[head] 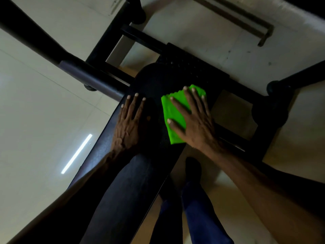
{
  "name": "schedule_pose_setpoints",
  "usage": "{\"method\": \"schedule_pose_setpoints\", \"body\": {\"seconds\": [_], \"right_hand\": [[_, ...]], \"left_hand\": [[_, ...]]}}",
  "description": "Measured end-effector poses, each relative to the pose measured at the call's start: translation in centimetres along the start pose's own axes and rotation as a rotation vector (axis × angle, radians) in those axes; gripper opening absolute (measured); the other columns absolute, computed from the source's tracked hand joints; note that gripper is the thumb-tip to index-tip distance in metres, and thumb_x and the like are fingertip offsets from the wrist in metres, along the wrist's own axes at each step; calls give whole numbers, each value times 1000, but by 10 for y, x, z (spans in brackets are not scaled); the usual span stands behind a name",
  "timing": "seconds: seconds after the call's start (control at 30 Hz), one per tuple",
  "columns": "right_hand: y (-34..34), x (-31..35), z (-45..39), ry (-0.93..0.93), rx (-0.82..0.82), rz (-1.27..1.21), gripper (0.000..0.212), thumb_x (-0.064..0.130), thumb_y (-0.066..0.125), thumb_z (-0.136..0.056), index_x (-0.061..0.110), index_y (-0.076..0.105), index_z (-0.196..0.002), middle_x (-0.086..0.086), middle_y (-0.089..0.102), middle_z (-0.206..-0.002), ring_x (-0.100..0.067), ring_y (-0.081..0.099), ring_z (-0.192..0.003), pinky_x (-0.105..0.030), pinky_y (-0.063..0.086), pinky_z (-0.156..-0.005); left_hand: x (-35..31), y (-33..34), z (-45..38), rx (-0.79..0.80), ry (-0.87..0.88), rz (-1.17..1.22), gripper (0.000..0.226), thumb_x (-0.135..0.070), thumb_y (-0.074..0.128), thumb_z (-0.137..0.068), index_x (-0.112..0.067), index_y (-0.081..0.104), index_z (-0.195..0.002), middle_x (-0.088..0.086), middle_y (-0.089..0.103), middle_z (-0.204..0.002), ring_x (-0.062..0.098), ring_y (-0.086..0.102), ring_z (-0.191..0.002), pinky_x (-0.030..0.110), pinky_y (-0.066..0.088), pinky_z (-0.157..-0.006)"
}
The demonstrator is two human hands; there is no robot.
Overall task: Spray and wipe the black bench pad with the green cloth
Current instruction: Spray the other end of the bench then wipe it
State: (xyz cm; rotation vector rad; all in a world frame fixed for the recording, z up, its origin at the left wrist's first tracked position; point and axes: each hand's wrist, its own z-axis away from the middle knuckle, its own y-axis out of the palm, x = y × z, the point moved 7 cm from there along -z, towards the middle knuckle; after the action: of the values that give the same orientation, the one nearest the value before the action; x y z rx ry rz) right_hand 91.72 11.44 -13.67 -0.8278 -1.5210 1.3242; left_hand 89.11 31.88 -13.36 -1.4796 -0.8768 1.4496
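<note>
Pressing the green cloth (173, 117) flat under straight, spread fingers (177, 103), the right hand (193, 120) holds nothing; the left hand (130, 120) lies flat on the black bench pad (123, 182).

The right hand (191, 118) lies flat over the green cloth (173, 110), hiding much of its right part. The black bench pad (133, 182) runs out of view at the bottom edge, and both forearms are cut off there too. The dark frame (191, 67) beyond the pad shows little detail in the dim light.
</note>
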Motion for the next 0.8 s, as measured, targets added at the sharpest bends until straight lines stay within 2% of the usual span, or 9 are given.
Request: {"method": "schedule_pose_setpoints", "body": {"seconds": [0.13, 0.23, 0.37, 0.47, 0.57, 0.67, 0.73, 0.8], "right_hand": [[2, -7, -44, 109, -41, 18, 73, 71, 35, -99, 37, 29, -164, -11, 17, -176, -34, 12, -163, -57, 12, -130], [3, 10, -42, 163, -61, 34, 72, 67, 33, -102, 33, 27, -165, -12, 17, -176, -35, 12, -163, -59, 12, -129], [3, 21, 2, -59, -9, 40, 66, 58, 32, -108, 30, 22, -167, -6, 13, -177, -28, 9, -164, -54, 14, -130], [1, -6, 7, -107, 23, 20, 64, 53, 31, -110, 27, 21, -167, -5, 12, -177, -25, 7, -164, -53, 16, -130], [0, -25, -30, 29, -26, -16, 64, 51, 29, -110, 23, 23, -167, -10, 12, -177, -31, 7, -164, -54, 14, -131], [1, -8, -50, 181, -101, -4, 63, 52, 30, -109, 23, 29, -165, -12, 18, -175, -33, 12, -163, -55, 13, -131], [4, 16, -31, 117, -110, 7, 62, 50, 31, -110, 24, 27, -166, -10, 19, -175, -31, 14, -163, -55, 14, -130], [7, 37, 7, -42, -54, -8, 62, 49, 33, -110, 26, 23, -167, -7, 14, -176, -28, 9, -164, -56, 14, -130]], "left_hand": [[4, 7, 3, 15, -17, -9, 61, -42, 34, -104, -13, 31, -157, 14, 21, -167, 32, 11, -156, 48, 8, -126], [3, 9, 7, 31, -40, -18, 62, -43, 32, -104, -13, 29, -158, 13, 19, -167, 31, 8, -156, 46, 4, -126], [1, 4, 6, 23, -44, 3, 61, -42, 35, -104, -13, 30, -158, 13, 21, -167, 31, 10, -156, 50, 10, -127], [9, 2, 3, 13, -54, -9, 59, -39, 38, -106, -15, 27, -159, 12, 18, -168, 30, 7, -156, 47, 8, -127], [15, 5, 3, 1, -70, -16, 58, -37, 38, -108, -16, 24, -160, 11, 15, -168, 28, 5, -157, 45, 6, -128], [18, 7, 5, -23, -54, -23, 58, -35, 42, -107, -14, 28, -158, 13, 21, -167, 32, 11, -156, 49, 11, -127], [17, 8, 10, -18, -61, -22, 58, -34, 45, -105, -12, 31, -157, 15, 23, -166, 34, 15, -155, 51, 14, -126], [14, 4, 14, -4, -78, -18, 59, -36, 43, -105, -12, 32, -157, 15, 24, -166, 33, 15, -155, 51, 15, -126]]}}
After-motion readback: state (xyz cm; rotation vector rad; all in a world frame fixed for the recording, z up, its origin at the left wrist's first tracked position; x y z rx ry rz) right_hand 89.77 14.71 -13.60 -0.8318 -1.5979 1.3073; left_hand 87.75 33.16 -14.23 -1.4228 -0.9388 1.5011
